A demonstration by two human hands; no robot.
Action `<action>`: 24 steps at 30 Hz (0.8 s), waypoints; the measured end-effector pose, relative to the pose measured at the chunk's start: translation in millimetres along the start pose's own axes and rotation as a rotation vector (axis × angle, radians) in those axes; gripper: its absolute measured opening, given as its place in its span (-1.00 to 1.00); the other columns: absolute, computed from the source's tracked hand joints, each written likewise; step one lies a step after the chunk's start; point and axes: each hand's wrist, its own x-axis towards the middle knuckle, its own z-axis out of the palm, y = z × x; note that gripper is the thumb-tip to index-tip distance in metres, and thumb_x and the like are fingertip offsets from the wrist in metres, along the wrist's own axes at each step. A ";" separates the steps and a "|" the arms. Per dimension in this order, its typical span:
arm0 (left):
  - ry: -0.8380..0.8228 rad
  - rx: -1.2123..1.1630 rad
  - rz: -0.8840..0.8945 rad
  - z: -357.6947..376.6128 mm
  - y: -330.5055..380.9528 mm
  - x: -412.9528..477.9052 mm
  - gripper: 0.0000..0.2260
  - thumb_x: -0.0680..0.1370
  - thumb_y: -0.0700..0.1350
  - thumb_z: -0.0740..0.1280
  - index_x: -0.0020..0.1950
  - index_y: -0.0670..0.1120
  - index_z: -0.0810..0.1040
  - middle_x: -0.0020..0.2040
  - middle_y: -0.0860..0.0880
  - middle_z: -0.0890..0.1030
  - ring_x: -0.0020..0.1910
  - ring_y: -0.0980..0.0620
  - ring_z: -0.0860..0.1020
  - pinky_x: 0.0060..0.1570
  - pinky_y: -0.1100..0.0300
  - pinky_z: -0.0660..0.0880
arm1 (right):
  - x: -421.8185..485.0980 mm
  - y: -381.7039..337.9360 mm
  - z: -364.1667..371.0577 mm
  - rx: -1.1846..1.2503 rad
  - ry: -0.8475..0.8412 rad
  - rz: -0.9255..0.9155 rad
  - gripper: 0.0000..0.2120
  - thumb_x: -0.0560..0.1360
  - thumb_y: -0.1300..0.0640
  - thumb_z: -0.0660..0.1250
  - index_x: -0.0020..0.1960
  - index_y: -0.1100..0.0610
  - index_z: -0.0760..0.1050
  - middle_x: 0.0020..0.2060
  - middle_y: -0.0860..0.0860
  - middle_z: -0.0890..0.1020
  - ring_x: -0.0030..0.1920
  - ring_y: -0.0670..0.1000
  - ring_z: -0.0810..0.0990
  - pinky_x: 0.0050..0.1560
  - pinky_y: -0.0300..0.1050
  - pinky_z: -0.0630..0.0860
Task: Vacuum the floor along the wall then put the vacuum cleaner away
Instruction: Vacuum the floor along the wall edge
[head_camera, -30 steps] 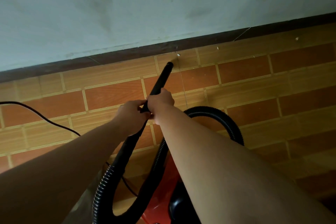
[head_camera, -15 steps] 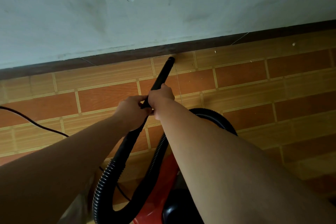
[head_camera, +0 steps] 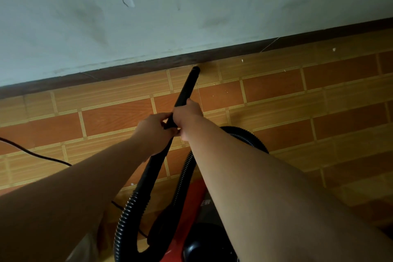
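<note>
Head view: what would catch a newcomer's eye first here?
The left hand and right hand grip a black wand at centre, its tip by the dark skirting. A red vacuum sits at the bottom between the arms, its ribbed hose looping beside it.

Vacuum cleaner [head_camera: 191, 204]: red body with black parts, low in view on the floor [head_camera: 319, 102], partly hidden by the right forearm. Ribbed black hose [head_camera: 127, 215] loops up from it and joins a rigid black tube [head_camera: 187, 89]. Tube slants toward the wall [head_camera: 191, 6], tip right at the dark skirting [head_camera: 148, 66]. Left hand [head_camera: 152, 132] and right hand [head_camera: 187, 116] both grip the tube mid-length, right just ahead, hands touching. Thin black cord [head_camera: 36, 154] trails off left across the floor. Floor is orange and tan brick-pattern tile, with pale specks near the skirting. Wall is off-white, scuffed, with chipped paint.
</note>
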 end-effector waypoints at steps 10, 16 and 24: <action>-0.029 0.054 0.020 34.8 16.0 -3.5 -0.55 0.57 -0.01 0.40 0.46 0.15 0.45 0.01 0.09 0.57 -0.24 0.17 0.57 -0.37 0.30 0.46 | 5.7 25.5 -36.3 0.042 0.061 0.013 -0.39 0.63 0.30 0.24 0.62 -0.03 0.20 0.34 0.14 0.53 0.25 0.23 0.58 0.18 0.15 0.62; -0.063 0.059 0.034 45.5 46.7 11.4 -0.58 0.59 -0.02 0.37 0.44 0.18 0.45 -0.02 0.09 0.61 -0.26 0.03 0.66 -0.28 0.12 0.65 | 15.0 11.5 -65.8 0.119 0.064 0.042 -0.32 0.61 0.35 0.21 0.63 -0.07 0.16 0.38 0.15 0.49 0.28 0.28 0.57 0.18 0.24 0.61; -0.077 0.191 0.083 68.0 57.0 5.8 -0.59 0.60 -0.04 0.33 0.45 0.18 0.44 0.12 0.06 0.62 -0.30 0.08 0.63 -0.38 0.20 0.57 | 12.8 30.6 -86.5 0.101 0.124 0.040 -0.37 0.64 0.30 0.20 0.63 -0.04 0.14 0.37 0.11 0.53 0.27 0.20 0.58 -0.24 -0.13 0.47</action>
